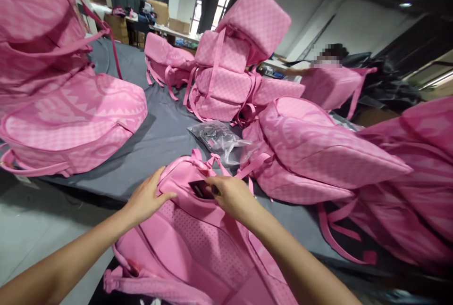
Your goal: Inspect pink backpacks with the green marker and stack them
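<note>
A pink backpack [208, 243] lies in front of me at the table's near edge, its perforated back panel facing up. My left hand [148, 196] grips the upper left edge of this backpack, the thumb on top and the fingers hidden behind the fabric. With its fingers closed, my right hand [228, 194] holds a small black card [200, 189] at the backpack's top, beside the strap ends. Just beyond the backpack, a clear plastic bag [219, 136] with dark contents rests on the table.
Pink backpacks are piled on the grey table [134, 121]: a large stack [74, 121] at the left, a tall pile [222, 83] in the middle, and more [318, 149] at the right. A person [332, 55] is behind a backpack at the back right.
</note>
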Demonstrator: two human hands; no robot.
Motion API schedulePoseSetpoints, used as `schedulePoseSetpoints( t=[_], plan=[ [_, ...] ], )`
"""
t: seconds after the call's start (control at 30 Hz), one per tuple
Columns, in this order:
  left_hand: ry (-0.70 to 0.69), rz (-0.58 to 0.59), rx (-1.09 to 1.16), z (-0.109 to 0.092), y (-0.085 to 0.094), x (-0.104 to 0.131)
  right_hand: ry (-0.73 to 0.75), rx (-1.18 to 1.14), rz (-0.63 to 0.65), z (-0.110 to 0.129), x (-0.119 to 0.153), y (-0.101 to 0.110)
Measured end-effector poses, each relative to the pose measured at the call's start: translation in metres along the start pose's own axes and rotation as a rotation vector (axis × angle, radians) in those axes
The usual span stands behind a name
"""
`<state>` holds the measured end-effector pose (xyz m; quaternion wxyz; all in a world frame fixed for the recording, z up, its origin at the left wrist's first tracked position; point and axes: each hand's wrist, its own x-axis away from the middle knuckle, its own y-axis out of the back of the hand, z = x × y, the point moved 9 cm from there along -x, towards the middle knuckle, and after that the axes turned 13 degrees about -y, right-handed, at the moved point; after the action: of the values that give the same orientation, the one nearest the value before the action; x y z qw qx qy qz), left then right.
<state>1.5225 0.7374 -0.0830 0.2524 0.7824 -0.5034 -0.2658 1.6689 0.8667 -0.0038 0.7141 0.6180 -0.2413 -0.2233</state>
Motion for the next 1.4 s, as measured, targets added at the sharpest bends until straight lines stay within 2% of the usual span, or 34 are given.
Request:
schedulePoseSetpoints(
  t=[0.07,0.17,0.33,0.43,0.53,0.73,0.87,1.03,1.17,1.27,1.33,1.4],
  plan=[
    [0.015,0.04,0.027,0.004,-0.007,0.003,0.095,0.128,0.132,0.023,-0.008,-0.02],
    [0.036,0.063,-0.04,0.002,-0.01,0.004,0.185,0.188,0.206,0.05,-0.019,-0.039],
    [0.081,0.115,-0.194,0.007,-0.011,0.001,0.213,0.172,0.238,0.058,-0.029,-0.06],
    [0.065,0.115,-0.168,0.011,-0.013,0.0,0.182,0.152,0.228,0.05,-0.029,-0.059],
    [-0.007,0.09,-0.091,0.01,-0.014,0.001,0.107,0.114,0.164,0.047,-0.031,-0.046],
    [-0.062,0.054,-0.104,0.02,-0.016,0.005,0.089,-0.334,0.156,0.068,-0.048,-0.033],
    [-0.108,-0.012,-0.116,0.028,-0.017,0.002,0.067,-0.345,0.145,0.067,-0.056,-0.029],
    [-0.109,-0.042,-0.124,0.035,-0.021,-0.001,0.041,-0.327,0.178,0.065,-0.056,-0.042],
    [-0.094,-0.021,-0.135,0.037,-0.022,-0.001,-0.032,-0.288,0.131,0.059,-0.054,-0.053],
    [-0.103,-0.03,-0.131,0.037,-0.021,0.0,-0.056,-0.282,0.061,0.054,-0.049,-0.053],
    [-0.104,-0.038,-0.127,0.038,-0.022,0.0,0.009,-0.276,0.016,0.056,-0.047,-0.049],
    [-0.11,-0.042,-0.114,0.04,-0.023,-0.001,0.159,-0.219,0.022,0.063,-0.044,-0.048]
  ],
)
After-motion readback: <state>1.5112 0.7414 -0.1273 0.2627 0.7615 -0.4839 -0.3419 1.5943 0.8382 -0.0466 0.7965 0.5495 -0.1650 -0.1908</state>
